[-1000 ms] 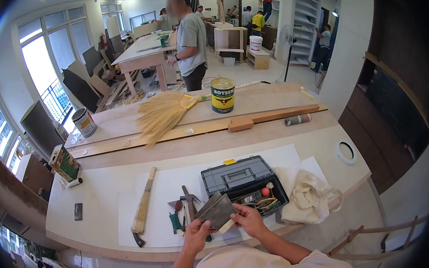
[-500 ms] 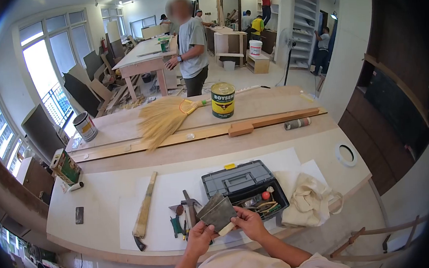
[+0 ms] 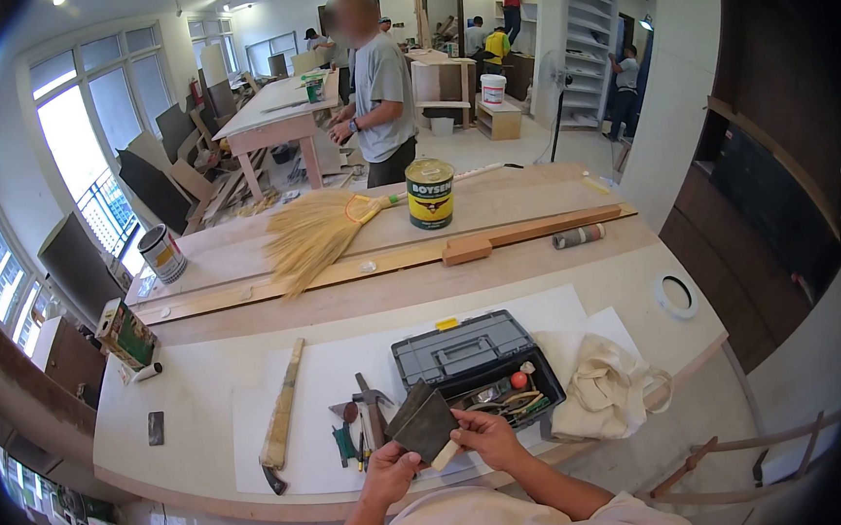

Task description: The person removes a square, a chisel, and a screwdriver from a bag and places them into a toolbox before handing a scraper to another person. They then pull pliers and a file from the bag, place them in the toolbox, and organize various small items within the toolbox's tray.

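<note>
Two dark flat rectangular pieces (image 3: 426,425) overlap like a fan between my hands at the table's front edge. My left hand (image 3: 393,471) pinches their lower left side. On the right, my right hand (image 3: 487,437) grips their edge, beside a short pale strip (image 3: 446,455) that sticks out below. Just behind is an open grey and black toolbox (image 3: 463,353) with hand tools and a red ball inside. A hammer (image 3: 371,402) and a green tool (image 3: 344,444) lie left of the pieces. Farther left rests a saw (image 3: 284,420) in a wrapped cover.
A cloth bag (image 3: 602,389) lies right of the toolbox, with a tape roll (image 3: 676,296) beyond. Across the table are a broom (image 3: 326,232), a paint can (image 3: 430,193), a wood bar (image 3: 536,234) and a metal tin (image 3: 126,334). A person (image 3: 380,95) stands behind the table.
The dark pieces have turned slightly in my hands and now fan a little wider. The standing person's arms have shifted. The whole view has moved slightly.
</note>
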The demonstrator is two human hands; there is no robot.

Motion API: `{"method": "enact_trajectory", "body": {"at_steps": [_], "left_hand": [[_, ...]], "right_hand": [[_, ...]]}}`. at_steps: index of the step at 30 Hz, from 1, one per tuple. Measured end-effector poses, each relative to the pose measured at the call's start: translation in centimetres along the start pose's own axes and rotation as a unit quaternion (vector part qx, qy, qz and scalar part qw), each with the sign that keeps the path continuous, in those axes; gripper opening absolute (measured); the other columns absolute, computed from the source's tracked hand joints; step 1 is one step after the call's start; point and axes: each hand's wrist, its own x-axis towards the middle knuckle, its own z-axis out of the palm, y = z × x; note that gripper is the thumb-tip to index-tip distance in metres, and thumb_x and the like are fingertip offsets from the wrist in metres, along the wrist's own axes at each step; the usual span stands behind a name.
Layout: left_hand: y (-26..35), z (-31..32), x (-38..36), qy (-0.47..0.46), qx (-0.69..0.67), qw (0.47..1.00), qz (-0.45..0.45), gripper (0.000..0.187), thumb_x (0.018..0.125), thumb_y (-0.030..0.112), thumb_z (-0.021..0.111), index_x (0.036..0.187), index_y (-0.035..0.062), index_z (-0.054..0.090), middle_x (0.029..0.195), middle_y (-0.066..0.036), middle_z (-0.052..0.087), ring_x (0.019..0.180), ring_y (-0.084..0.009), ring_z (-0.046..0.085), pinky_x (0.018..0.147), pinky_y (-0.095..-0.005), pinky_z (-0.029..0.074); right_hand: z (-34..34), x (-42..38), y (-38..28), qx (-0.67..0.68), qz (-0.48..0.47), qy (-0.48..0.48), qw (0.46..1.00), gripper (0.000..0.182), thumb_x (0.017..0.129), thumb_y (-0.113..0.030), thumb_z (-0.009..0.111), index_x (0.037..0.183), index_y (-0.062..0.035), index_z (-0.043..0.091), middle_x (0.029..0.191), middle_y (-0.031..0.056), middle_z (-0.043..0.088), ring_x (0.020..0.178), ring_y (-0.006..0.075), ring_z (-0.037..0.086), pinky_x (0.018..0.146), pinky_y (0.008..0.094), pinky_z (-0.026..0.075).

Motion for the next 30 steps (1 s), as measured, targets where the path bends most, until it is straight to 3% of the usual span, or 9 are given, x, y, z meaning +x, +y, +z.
{"method": "enact_trajectory", "body": {"at_steps": [5, 10, 13, 17, 18, 20, 22, 23, 30], "left_hand": [[0.2, 0.3, 0.3, 0.048, 0.044, 0.998, -0.01, 0.028, 0.098, 0.009, 0.054, 0.125, 0.001, 0.056, 0.12, -0.01, 0.063, 0.11, -0.0216, 0.061, 0.097, -0.0429, 0.05], [0.6, 1.1, 1.8, 0.09, 0.073, 0.993, -0.004, 0.022, 0.1, 0.008, 0.05, 0.12, 0.002, 0.056, 0.115, -0.008, 0.064, 0.106, -0.0197, 0.062, 0.094, -0.0399, 0.052], [0.6, 1.0, 3.2, 0.117, 0.109, 0.987, -0.024, 0.023, 0.098, 0.006, 0.05, 0.12, 0.0036, 0.055, 0.115, -0.008, 0.064, 0.102, -0.0205, 0.065, 0.087, -0.0387, 0.054], [1.1, 1.6, 5.8, 0.155, 0.228, 0.961, -0.034, 0.021, 0.096, 0.013, 0.057, 0.116, 0.0075, 0.057, 0.103, -0.001, 0.064, 0.085, -0.0088, 0.058, 0.069, -0.0258, 0.047], [-0.1, -0.1, 6.7, 0.15, 0.222, 0.963, -0.024, 0.016, 0.095, 0.015, 0.06, 0.109, 0.0082, 0.058, 0.094, 0.002, 0.061, 0.079, -0.0069, 0.054, 0.066, -0.0245, 0.045], [0.4, 0.4, 7.6, 0.166, 0.262, 0.95, -0.024, 0.013, 0.094, 0.018, 0.062, 0.103, 0.0089, 0.058, 0.092, 0.002, 0.06, 0.074, -0.0067, 0.052, 0.061, -0.0242, 0.043], [-0.5, -1.3, 8.5, 0.102, 0.185, 0.977, -0.021, 0.015, 0.096, 0.01, 0.056, 0.11, 0.0047, 0.056, 0.102, -0.005, 0.065, 0.092, -0.0147, 0.064, 0.078, -0.0322, 0.055], [0.4, 0.0, 8.3, 0.077, 0.13, 0.987, -0.051, 0.022, 0.097, 0.006, 0.052, 0.119, 0.0022, 0.054, 0.111, -0.009, 0.065, 0.104, -0.0206, 0.064, 0.088, -0.0382, 0.056], [-0.2, -0.1, 7.4, 0.077, 0.109, 0.987, -0.09, 0.028, 0.097, 0.004, 0.049, 0.125, 0.0017, 0.053, 0.115, -0.009, 0.064, 0.103, -0.0185, 0.064, 0.088, -0.0369, 0.056]], "right_hand": [[0.3, 0.1, 0.2, -0.035, -0.058, 0.017, 0.998, 0.04, 0.089, -0.001, 0.066, 0.128, -0.0009, 0.056, 0.103, 0.005, 0.064, 0.08, 0.0098, 0.062, 0.066, 0.0251, 0.056], [0.9, 0.6, -0.6, -0.065, -0.032, 0.001, 0.997, 0.039, 0.091, -0.003, 0.062, 0.129, 0.0003, 0.052, 0.1, 0.0038, 0.064, 0.079, 0.0072, 0.061, 0.064, 0.0233, 0.055], [0.6, 1.1, -0.6, -0.08, 0.001, 0.001, 0.997, 0.038, 0.092, -0.005, 0.061, 0.128, -0.0033, 0.052, 0.102, 0.0025, 0.064, 0.082, 0.0078, 0.061, 0.066, 0.0247, 0.055], [0.3, 2.5, -0.6, -0.043, 0.005, 0.067, 0.997, 0.034, 0.091, -0.004, 0.062, 0.124, -0.0042, 0.055, 0.099, 0.0011, 0.064, 0.083, 0.0085, 0.06, 0.066, 0.0248, 0.053], [-0.1, 3.2, -0.7, -0.122, -0.053, 0.057, 0.989, 0.031, 0.091, -0.005, 0.063, 0.121, -0.0032, 0.058, 0.096, 0.0006, 0.064, 0.082, 0.0076, 0.059, 0.067, 0.0237, 0.051], [-1.2, 4.6, 0.0, -0.056, -0.08, 0.052, 0.994, 0.029, 0.092, -0.008, 0.062, 0.121, -0.0039, 0.059, 0.092, -0.0016, 0.063, 0.076, 0.0056, 0.057, 0.068, 0.0229, 0.049], [-0.7, 4.2, -2.6, -0.015, 0.006, 0.091, 0.996, 0.028, 0.097, -0.013, 0.057, 0.122, -0.0025, 0.058, 0.097, 0.0012, 0.064, 0.078, 0.0075, 0.06, 0.067, 0.0235, 0.052], [-1.2, 4.9, -2.0, 0.1, 0.003, 0.064, 0.993, 0.027, 0.098, -0.014, 0.055, 0.121, -0.0008, 0.057, 0.102, 0.0038, 0.065, 0.086, 0.0118, 0.065, 0.073, 0.028, 0.057], [-3.0, 5.1, -0.5, 0.077, 0.048, 0.044, 0.995, 0.024, 0.098, -0.014, 0.055, 0.118, -0.0014, 0.058, 0.104, 0.005, 0.065, 0.091, 0.0165, 0.067, 0.077, 0.0339, 0.059]]}}
